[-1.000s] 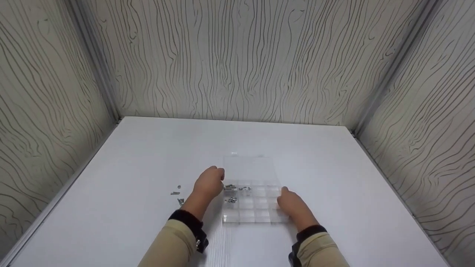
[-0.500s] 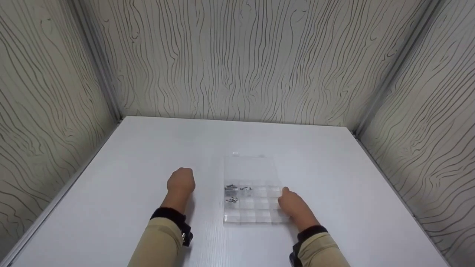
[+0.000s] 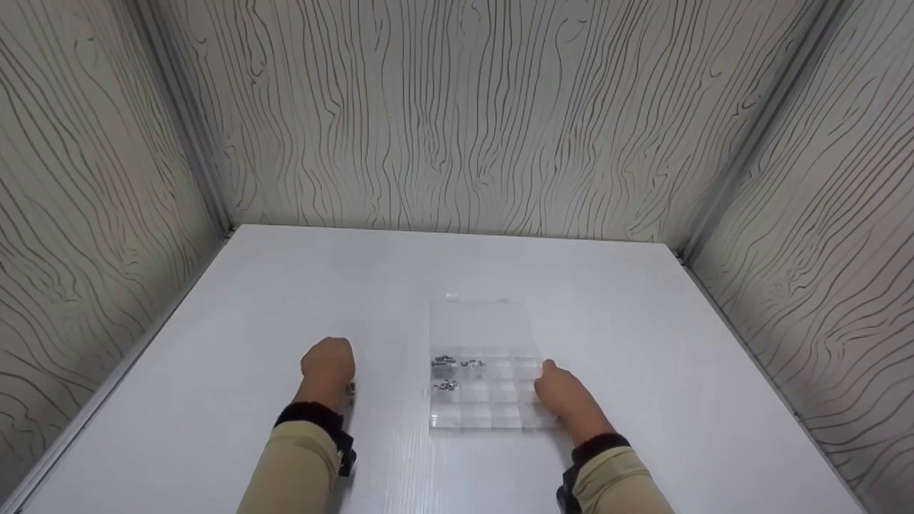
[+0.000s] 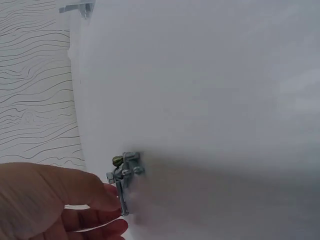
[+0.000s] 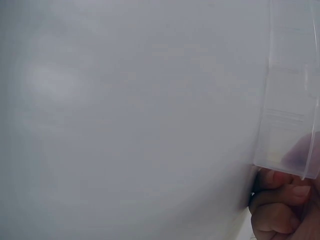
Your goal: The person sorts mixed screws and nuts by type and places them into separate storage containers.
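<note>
A clear compartment organizer box [image 3: 493, 414] lies on the white table with its transparent lid [image 3: 478, 321] folded back. Several metal bolts [image 3: 444, 362] and small hardware pieces [image 3: 446, 385] sit in its left compartments. My right hand [image 3: 568, 400] holds the box's right side; curled fingers [image 5: 280, 215] show below the plastic wall, the thumb behind it. To the left, my left hand [image 3: 328, 368] is at a small heap of bolts and nuts [image 4: 127, 167] on the table. One bolt [image 4: 121, 199] lies against its thumb tip; whether it is pinched is unclear.
The white table [image 3: 607, 300] is bounded by wood-patterned walls [image 3: 457, 114] at the back and sides, with grey frame posts [image 3: 182, 114] at the corners. Bare tabletop shows between my left hand and the box.
My left hand has left the box's left edge and moved left and slightly nearer, over the loose hardware. My right hand stays on the box, which has not moved.
</note>
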Demonstrator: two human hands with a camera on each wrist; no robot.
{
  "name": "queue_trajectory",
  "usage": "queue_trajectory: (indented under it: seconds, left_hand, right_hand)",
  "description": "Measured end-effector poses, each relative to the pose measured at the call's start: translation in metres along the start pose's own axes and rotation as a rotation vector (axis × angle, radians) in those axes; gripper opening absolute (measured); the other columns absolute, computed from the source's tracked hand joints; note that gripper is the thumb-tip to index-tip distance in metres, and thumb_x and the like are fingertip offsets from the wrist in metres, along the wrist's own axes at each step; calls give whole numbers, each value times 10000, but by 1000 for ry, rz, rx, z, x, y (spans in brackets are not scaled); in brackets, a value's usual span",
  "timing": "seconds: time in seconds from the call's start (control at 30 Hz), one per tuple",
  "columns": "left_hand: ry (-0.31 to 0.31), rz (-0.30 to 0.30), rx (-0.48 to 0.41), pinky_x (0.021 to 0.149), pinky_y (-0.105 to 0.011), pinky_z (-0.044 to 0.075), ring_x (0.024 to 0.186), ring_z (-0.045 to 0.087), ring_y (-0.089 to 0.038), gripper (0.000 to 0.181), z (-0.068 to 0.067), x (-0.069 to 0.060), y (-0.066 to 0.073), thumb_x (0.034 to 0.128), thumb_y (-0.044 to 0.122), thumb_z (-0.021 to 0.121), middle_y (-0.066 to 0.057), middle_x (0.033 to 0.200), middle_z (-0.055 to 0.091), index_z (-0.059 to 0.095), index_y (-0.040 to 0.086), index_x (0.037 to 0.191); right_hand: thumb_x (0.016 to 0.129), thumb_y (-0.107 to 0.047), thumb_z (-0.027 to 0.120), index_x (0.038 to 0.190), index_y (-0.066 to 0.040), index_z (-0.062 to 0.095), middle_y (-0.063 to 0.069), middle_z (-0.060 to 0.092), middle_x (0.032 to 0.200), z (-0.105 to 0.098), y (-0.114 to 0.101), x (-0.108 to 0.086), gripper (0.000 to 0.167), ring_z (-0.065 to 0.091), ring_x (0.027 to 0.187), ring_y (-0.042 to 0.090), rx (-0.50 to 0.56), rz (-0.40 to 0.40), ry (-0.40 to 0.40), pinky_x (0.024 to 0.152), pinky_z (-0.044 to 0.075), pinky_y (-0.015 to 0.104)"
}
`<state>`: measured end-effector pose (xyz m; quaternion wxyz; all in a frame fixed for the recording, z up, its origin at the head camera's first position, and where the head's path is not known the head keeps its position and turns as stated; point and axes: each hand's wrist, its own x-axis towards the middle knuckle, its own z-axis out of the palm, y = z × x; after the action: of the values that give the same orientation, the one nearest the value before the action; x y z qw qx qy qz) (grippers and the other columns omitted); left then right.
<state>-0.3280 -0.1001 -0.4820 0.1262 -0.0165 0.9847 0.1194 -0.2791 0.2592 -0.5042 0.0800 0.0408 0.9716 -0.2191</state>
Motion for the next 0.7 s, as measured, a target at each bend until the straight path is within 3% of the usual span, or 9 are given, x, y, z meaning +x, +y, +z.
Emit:
queue_trajectory:
  seconds: [0.23, 0.53, 0.7]
  left_hand:
    - [-17, -6, 8, 616, -359, 534, 787, 597, -206, 152, 2, 0, -1, 836, -38, 532, -140, 891, 636, 638, -33, 945]
    - [-24, -13, 33, 624, -356, 537, 773, 589, -208, 162, 5, -1, 2, 796, -24, 601, -128, 882, 623, 635, -30, 955]
    - [-2, -9, 31, 635, -371, 536, 787, 590, -207, 173, 2, 1, 8, 844, -17, 543, -136, 913, 628, 631, -27, 993]
  right_hand:
    - [931, -108, 369, 1294, 163, 305, 341, 506, 1148, 0, 1, 0, 457, 502, 1071, 435, 27, 12, -1, 896, 429, 503]
    - [917, -93, 364, 1310, 169, 284, 350, 497, 1162, 2, 1, 1, 479, 515, 1054, 424, 2, 11, -3, 892, 434, 494]
    - [920, -103, 369, 1316, 169, 275, 352, 486, 1179, 2, 0, 2, 489, 511, 1063, 423, 3, 17, -8, 895, 431, 492]
